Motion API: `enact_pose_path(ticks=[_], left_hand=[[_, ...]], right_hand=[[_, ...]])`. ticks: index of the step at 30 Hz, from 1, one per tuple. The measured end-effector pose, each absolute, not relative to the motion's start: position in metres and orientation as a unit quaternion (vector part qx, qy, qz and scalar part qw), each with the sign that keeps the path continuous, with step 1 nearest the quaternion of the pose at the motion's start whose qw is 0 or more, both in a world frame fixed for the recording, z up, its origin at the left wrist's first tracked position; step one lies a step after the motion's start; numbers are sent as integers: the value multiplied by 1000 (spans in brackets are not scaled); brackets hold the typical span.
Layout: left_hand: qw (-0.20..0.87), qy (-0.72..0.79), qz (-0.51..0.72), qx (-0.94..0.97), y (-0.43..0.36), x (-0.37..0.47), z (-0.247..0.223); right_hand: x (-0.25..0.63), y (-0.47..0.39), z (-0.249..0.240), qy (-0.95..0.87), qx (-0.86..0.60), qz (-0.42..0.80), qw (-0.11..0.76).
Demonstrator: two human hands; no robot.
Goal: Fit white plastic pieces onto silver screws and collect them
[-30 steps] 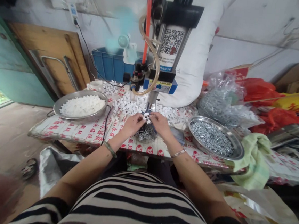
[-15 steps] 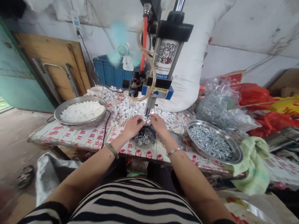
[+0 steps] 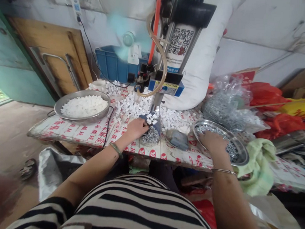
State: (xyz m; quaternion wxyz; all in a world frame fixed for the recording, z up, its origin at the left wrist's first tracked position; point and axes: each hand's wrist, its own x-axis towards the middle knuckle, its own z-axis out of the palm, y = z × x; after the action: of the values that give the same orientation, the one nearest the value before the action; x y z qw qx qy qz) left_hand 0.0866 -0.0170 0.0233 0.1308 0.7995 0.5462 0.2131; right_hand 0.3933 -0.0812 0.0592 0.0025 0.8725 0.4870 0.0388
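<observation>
My left hand [image 3: 137, 128] is closed at the left side of the press base, beside a pile of metal pins [image 3: 150, 135]; what its fingers hold is too small to make out. Several white plastic pieces [image 3: 151, 118] lie under the ram of the pneumatic press [image 3: 178, 45]. On the right, my right hand [image 3: 212, 143] reaches into a round steel tray [image 3: 241, 154] of metal pins, its fingertips among the pins and partly hidden. A bracelet circles each wrist.
A steel bowl [image 3: 58, 108] of white pieces stands at the left. More white pieces [image 3: 132, 103] are strewn behind the press. A grey pouch [image 3: 179, 139] lies between press and tray. Right of the tray are a green cloth [image 3: 260, 166] and plastic bags [image 3: 225, 99].
My right hand has moved from the press to the tray on the right. My left hand remains by the press base. The view has shifted slightly, and white pieces under the ram now show.
</observation>
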Motion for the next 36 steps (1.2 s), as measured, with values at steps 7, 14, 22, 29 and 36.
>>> enact_pose_path(ticks=[7, 14, 22, 29, 36], left_hand=[[158, 542, 170, 808, -18, 76, 33], [152, 532, 194, 810, -22, 79, 40], [611, 390, 396, 564, -61, 81, 45], [706, 342, 417, 459, -86, 91, 55], [692, 343, 445, 453, -90, 89, 52]], right_hand=[[418, -88, 53, 500, 863, 22, 68], [426, -91, 51, 449, 881, 106, -108], [337, -94, 59, 454, 655, -93, -596], [209, -98, 61, 503, 477, -268, -669], [205, -103, 51, 495, 504, -231, -669]])
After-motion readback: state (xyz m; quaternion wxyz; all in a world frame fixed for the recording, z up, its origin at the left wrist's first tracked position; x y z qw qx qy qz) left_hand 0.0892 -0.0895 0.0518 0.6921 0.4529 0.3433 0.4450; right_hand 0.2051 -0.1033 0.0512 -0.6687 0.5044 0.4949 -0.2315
